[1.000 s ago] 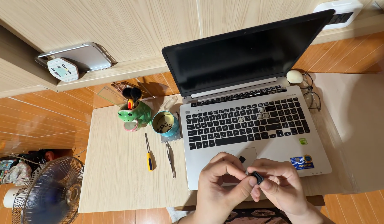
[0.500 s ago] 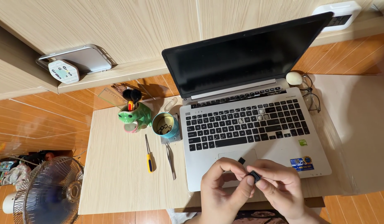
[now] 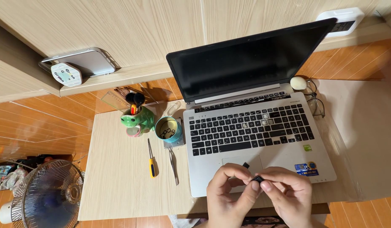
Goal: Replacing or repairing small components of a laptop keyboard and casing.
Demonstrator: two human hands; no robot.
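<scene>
My left hand (image 3: 230, 198) and my right hand (image 3: 287, 196) meet over the front edge of an open silver laptop (image 3: 263, 131). Together their fingertips pinch a small black keycap (image 3: 257, 179). Another small black piece (image 3: 246, 165) lies on the palm rest just above my left fingers. The laptop's screen is dark, and a few keys in the upper middle of the keyboard (image 3: 250, 128) are off, showing pale gaps.
A small light wooden table (image 3: 119, 177) carries the laptop. On it lie a yellow-handled screwdriver (image 3: 151, 160), metal tweezers (image 3: 174, 164), a teal cup (image 3: 168, 129) and a green frog-shaped holder (image 3: 138, 120). Glasses (image 3: 316, 101) rest at right. A fan (image 3: 47, 198) stands at lower left.
Both hands have shifted slightly lower in view and turned the keycap between the fingertips. Nothing else on the table has moved.
</scene>
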